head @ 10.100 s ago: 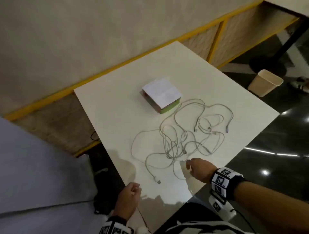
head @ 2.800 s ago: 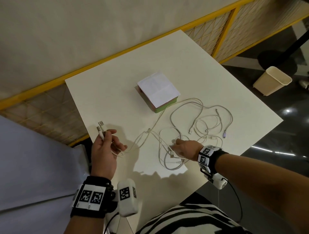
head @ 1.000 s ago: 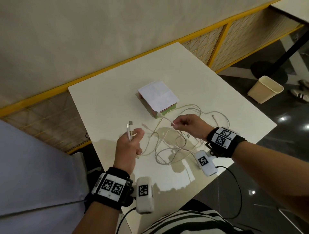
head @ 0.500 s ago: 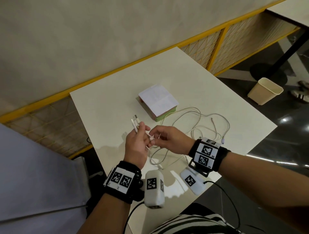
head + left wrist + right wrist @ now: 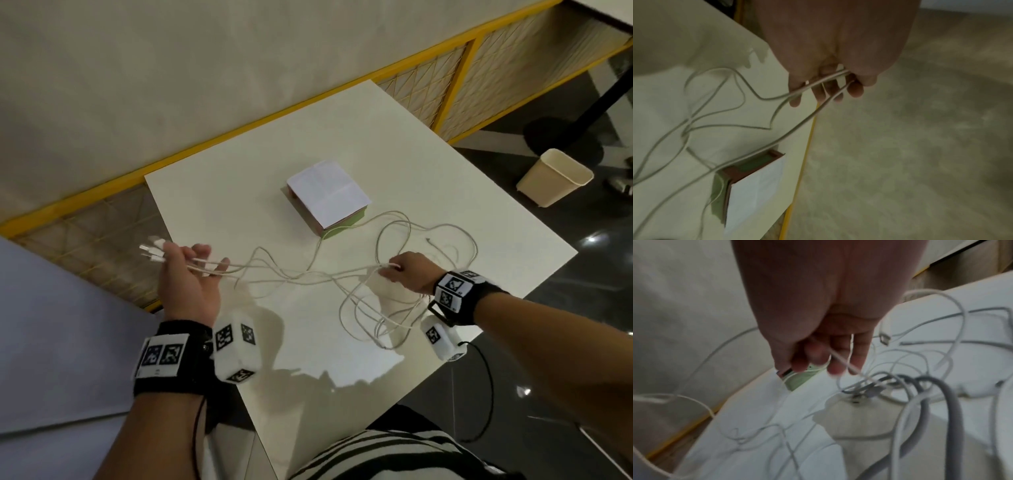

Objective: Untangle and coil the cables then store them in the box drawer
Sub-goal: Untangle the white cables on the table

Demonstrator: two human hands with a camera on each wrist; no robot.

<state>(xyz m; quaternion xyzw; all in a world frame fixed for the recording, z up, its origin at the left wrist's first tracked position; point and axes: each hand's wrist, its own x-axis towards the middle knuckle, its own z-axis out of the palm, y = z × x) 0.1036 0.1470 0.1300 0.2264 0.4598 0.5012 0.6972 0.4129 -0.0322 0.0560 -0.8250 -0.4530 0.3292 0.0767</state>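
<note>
Several white cables (image 5: 383, 308) lie tangled on the white table (image 5: 239, 205). My left hand (image 5: 186, 274) is raised over the table's left edge and grips a bundle of cable ends (image 5: 152, 251), plugs sticking out to the left. The left wrist view shows the cables (image 5: 826, 79) held between its curled fingers. My right hand (image 5: 407, 274) grips the same strands (image 5: 840, 360) further along, above the table at the right. The strands stretch loosely between both hands. A small box (image 5: 327, 197) with a white top and green drawer front stands behind the tangle.
A beige waste bin (image 5: 555, 176) stands on the dark floor right of the table. A yellow-framed mesh barrier (image 5: 445, 68) and a beige wall run behind the table. The near right table edge lies under my right wrist.
My hands were together half a second ago; now they have moved apart, the left going left and the right sliding right along the cables, drawing the strands out between them.
</note>
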